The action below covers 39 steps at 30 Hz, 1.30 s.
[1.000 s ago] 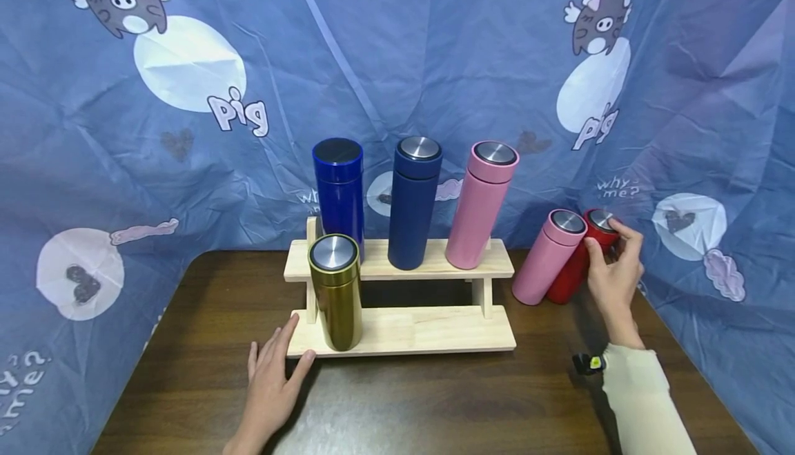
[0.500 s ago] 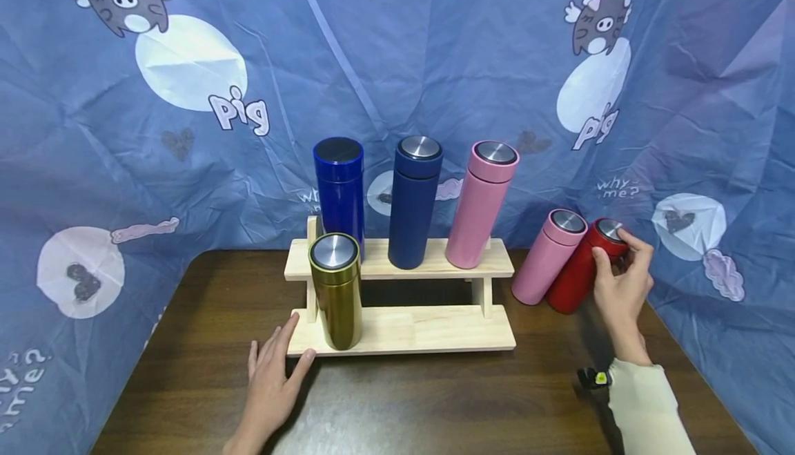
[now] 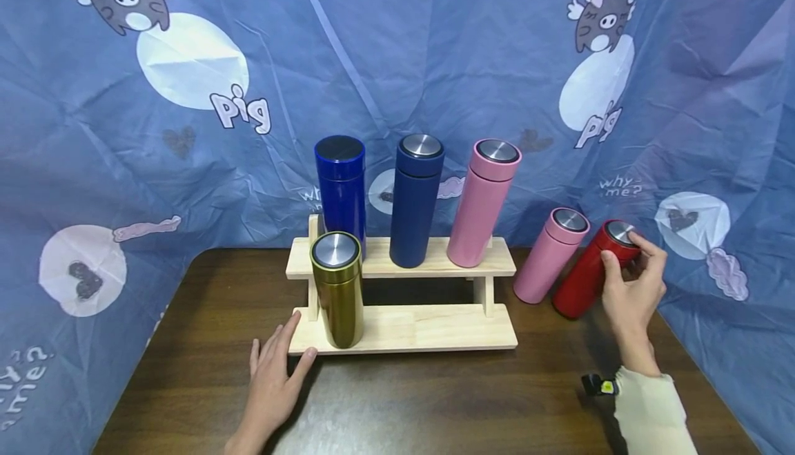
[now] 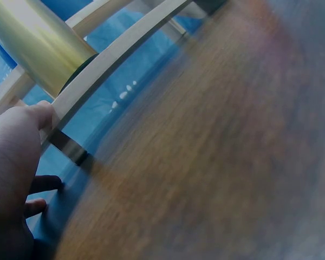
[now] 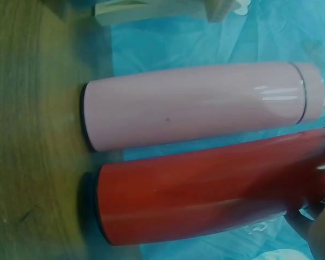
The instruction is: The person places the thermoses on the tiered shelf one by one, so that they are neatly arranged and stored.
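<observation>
My right hand [image 3: 633,293] grips a red thermos bottle [image 3: 589,275] near its steel-topped lid, thumb on one side and fingers on the other. Just left of it stands a pink thermos [image 3: 549,258], with a narrow gap between the two. The right wrist view shows the red bottle [image 5: 206,189] beside the pink bottle [image 5: 189,108], its lid end partly hidden by my fingers. My left hand [image 3: 270,379] rests at the front left corner of a two-tier wooden rack [image 3: 435,327], fingers spread, thumb at the front edge. Close by, a gold thermos [image 3: 338,296] stands on the lower tier.
On the upper tier stand a glossy blue thermos [image 3: 341,199], a navy thermos [image 3: 416,206] and another pink thermos [image 3: 484,206]. The rack sits on a dark wooden table [image 3: 435,400]. A blue printed cloth [image 3: 397,41] hangs behind and at the sides.
My right hand has moved the red thermos to the right and a little towards me, opening a gap from the pink one beside it. The left hand has stayed at the rack corner.
</observation>
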Motion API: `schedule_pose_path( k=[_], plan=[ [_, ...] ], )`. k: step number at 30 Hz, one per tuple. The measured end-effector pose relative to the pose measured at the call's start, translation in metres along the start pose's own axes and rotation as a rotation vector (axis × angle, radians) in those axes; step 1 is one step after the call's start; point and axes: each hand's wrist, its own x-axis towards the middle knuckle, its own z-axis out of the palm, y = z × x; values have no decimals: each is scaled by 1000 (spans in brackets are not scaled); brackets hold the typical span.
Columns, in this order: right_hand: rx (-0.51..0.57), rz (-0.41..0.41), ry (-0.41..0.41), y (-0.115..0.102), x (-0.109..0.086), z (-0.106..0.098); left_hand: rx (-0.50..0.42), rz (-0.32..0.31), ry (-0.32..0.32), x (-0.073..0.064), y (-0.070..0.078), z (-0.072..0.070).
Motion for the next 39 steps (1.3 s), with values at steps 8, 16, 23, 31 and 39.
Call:
schedule_pose_path(
  k=[8, 16, 23, 31, 39],
  plan=[
    [-9, -56, 26, -21, -5, -10, -3, -3, 2, 0, 2, 0],
    [72, -135, 53, -47, -9, -21, -12, 1, 7, 1, 2, 0],
    [147, -210, 8, -52, -14, -24, -1, 3, -2, 0, 1, 0],
    [217, -255, 8, -81, -26, -22, 1, -7, -11, -1, 1, -1],
    [260, -271, -37, -109, -38, -14, 2, -8, -15, 0, 0, -1]
  ],
)
